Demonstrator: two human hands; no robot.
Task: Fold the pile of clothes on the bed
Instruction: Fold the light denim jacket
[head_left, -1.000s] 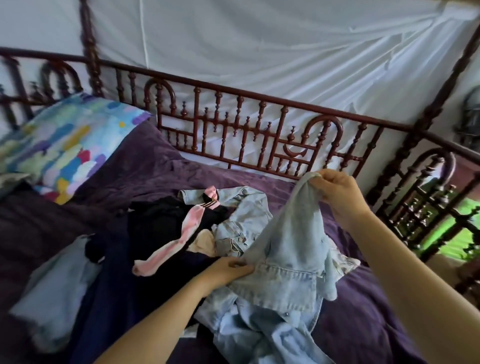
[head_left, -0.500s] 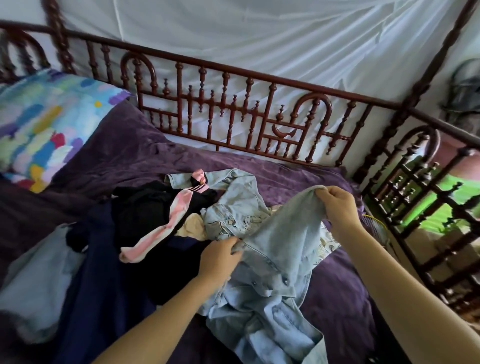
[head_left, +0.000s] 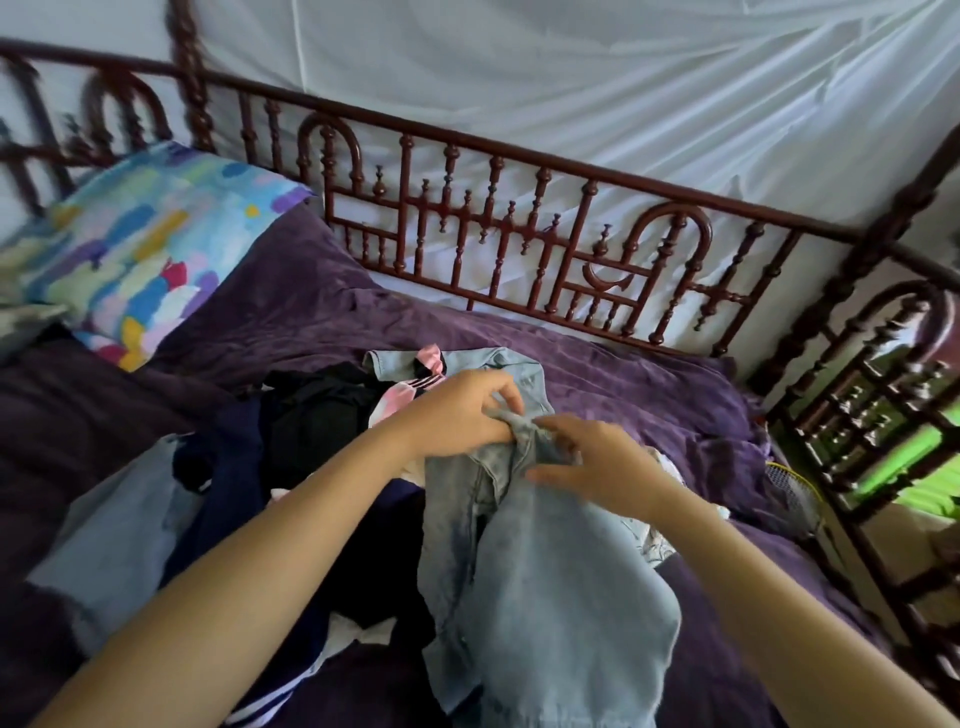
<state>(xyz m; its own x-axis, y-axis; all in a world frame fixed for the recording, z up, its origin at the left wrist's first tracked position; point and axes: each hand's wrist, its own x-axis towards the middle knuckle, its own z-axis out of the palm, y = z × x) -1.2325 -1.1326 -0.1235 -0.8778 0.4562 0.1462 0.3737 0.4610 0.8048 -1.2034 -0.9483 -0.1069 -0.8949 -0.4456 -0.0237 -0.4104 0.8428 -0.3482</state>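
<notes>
Clothes pile (head_left: 311, 421) 1 | denim garment (head_left: 561, 597) 1 | left hand (head_left: 457, 415), right hand (head_left: 597, 467) gripping

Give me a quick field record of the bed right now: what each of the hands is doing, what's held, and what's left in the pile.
left hand: pinches the top edge of the denim garment
right hand: grips the same edge, close beside the left hand
denim garment: bunched, draping from the hands toward the near side, not folded
pile: black garment, navy garment, pink striped piece, pale blue garment, all unfolded
surface: purple bedspread
</notes>
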